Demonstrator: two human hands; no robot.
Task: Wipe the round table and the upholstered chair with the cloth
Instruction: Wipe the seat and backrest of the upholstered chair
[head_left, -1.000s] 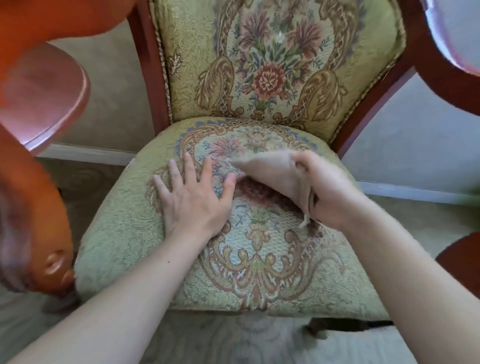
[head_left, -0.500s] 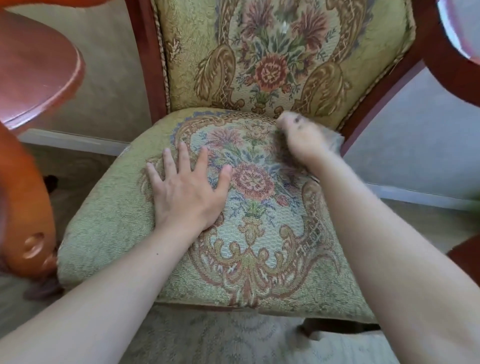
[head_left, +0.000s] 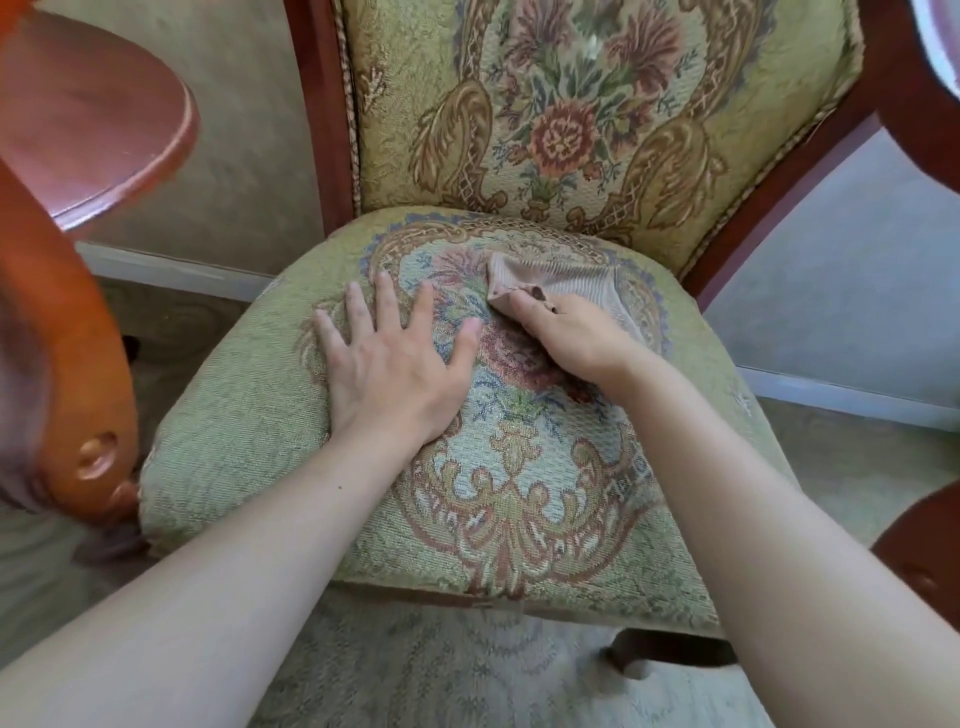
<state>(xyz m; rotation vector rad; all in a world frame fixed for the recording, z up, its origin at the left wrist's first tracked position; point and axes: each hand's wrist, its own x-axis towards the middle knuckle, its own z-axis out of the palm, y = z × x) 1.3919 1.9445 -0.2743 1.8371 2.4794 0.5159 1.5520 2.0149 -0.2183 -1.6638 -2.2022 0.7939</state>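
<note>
The upholstered chair (head_left: 249, 426) fills the middle of the view, green tapestry with a floral pattern on seat and back, framed in dark red wood. My left hand (head_left: 389, 358) lies flat on the seat, fingers spread, holding nothing. To its right, my right hand (head_left: 571, 338) grips a beige ribbed cloth (head_left: 561, 278) and presses it on the seat near the back. The round wooden table (head_left: 88, 130) shows at the upper left, its top partly cut off by the frame.
An orange-brown curved wooden piece (head_left: 67, 364) stands close at the left edge. Dark red wooden parts of other furniture (head_left: 924, 545) show at the right. A white baseboard (head_left: 171, 270) runs along the wall behind. Pale patterned carpet (head_left: 467, 675) covers the floor.
My right hand with the cloth swept from the seat's middle to the back right, then came back toward the middle rear. My left hand stayed flat on the seat.
</note>
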